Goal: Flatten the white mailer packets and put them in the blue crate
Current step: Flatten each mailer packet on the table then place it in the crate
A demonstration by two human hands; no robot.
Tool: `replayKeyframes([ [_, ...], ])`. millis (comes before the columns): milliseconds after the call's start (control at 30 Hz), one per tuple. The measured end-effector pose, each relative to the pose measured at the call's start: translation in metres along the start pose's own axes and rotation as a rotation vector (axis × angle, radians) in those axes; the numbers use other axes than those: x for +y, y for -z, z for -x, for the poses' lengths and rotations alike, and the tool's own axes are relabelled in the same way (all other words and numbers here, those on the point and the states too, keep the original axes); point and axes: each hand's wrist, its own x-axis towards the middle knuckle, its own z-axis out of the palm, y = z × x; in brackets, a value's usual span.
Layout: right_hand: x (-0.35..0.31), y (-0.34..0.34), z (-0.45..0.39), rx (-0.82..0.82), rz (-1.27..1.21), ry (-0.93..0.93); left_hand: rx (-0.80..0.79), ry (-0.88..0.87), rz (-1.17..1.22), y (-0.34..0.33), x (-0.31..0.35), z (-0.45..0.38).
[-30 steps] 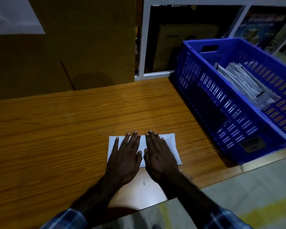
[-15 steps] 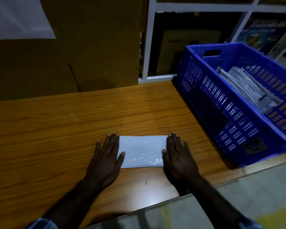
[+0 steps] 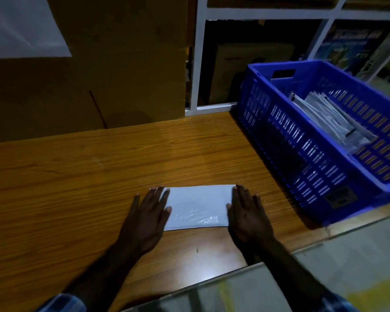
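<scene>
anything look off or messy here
Nothing stands out. The white mailer packet lies flat and square on the table under both open hands, and the packets in the blue crate lean in a tidy stack.

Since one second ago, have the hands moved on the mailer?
Yes. The left hand and right hand slid apart from the white mailer's middle to its two ends.

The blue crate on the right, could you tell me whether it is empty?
Not empty: the blue crate already holds a leaning stack of packets.
</scene>
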Motion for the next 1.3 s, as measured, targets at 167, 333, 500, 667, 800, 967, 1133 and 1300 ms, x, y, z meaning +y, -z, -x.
replayKeyframes([
  [167, 0.005, 0.024, -0.031, 0.109, -0.170, 0.003, 0.357, -0.156, 0.083, 0.029, -0.012, -0.012],
  [333, -0.022, 0.034, -0.053, -0.276, -0.276, 0.109, 0.048, -0.091, 0.071, 0.025, -0.012, -0.035],
  [500, -0.024, 0.038, -0.068, -0.348, -0.228, 0.169, -0.088, -0.105, -0.015, 0.029, -0.014, -0.047],
  [667, -0.025, 0.047, -0.077, -0.400, -0.161, 0.147, -0.257, -0.052, -0.062, 0.042, -0.010, -0.063],
  [800, -0.023, 0.057, -0.085, -0.355, -0.195, 0.176, -0.231, -0.099, 0.074, 0.059, -0.011, -0.073],
  [967, -0.027, 0.085, -0.093, -0.243, -0.256, 0.186, -0.064, -0.181, 0.149, 0.091, -0.004, -0.080],
  [1133, -0.037, 0.111, -0.092, 0.027, -0.210, 0.243, 0.245, -0.308, 0.107, 0.111, -0.004, -0.074],
  [1300, -0.038, 0.095, -0.058, 0.221, -0.128, 0.363, 0.288, -0.281, 0.126, 0.085, -0.007, -0.029],
])
